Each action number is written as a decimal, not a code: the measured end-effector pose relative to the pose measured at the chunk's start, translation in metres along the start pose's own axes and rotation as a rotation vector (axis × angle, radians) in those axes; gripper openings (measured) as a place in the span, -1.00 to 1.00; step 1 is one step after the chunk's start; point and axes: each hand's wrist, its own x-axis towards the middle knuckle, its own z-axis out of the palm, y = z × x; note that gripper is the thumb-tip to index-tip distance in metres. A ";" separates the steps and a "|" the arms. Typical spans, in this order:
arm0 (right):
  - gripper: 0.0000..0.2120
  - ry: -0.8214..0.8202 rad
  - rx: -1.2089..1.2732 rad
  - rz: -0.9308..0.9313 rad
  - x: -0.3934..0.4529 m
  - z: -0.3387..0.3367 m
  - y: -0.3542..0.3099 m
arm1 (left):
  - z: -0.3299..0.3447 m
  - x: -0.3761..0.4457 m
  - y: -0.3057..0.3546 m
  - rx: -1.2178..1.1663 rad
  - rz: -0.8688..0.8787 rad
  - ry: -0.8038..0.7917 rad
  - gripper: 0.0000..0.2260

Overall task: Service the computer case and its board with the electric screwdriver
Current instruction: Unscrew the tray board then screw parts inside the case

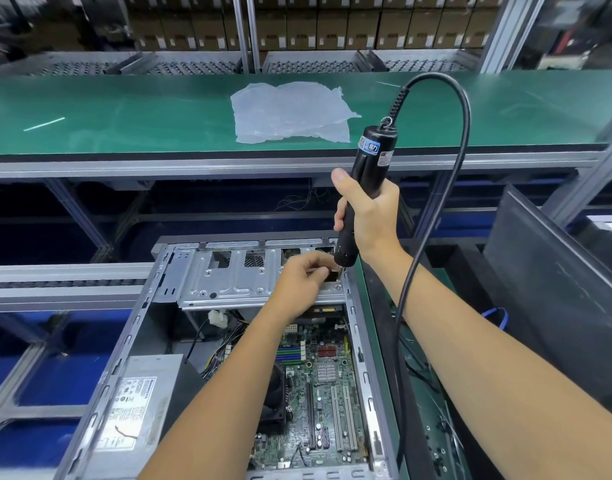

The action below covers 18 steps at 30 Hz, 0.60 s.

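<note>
- While my right hand (368,216) wraps its fingers and thumb around the black electric screwdriver (360,192), the tool stands nearly upright just right of the frame's centre, its tip down at the far right corner of the computer case (131,341).
- My left hand (302,284) sits just left of the screwdriver's tip, fingers curled and pinching a small dark part against the silver drive cage (235,275); what that part is, I cannot tell.
- Open on top, the case fills the lower centre of the frame, and my left forearm crosses over it from the bottom edge.
- Inside it, the green board (328,393) lies flat in the lower middle, with white slots, a red patch and a small silver heatsink showing.
- Left of the board, the grey power supply (138,407) rests in the lower left part of the case, label side up.
- From the screwdriver's top, a black cord (465,133) arcs up and right, then drops along my right forearm toward the bottom edge.
- Across the upper part of the frame runs a green bench (124,112), with a crumpled clear plastic bag (290,112) lying on it at upper centre.
- At the right edge a dark panel (554,289) leans, tilted.
</note>
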 end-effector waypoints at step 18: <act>-0.73 -0.091 -0.093 0.000 -0.006 0.002 0.016 | 0.004 -0.001 0.000 0.165 -0.007 -0.027 -0.75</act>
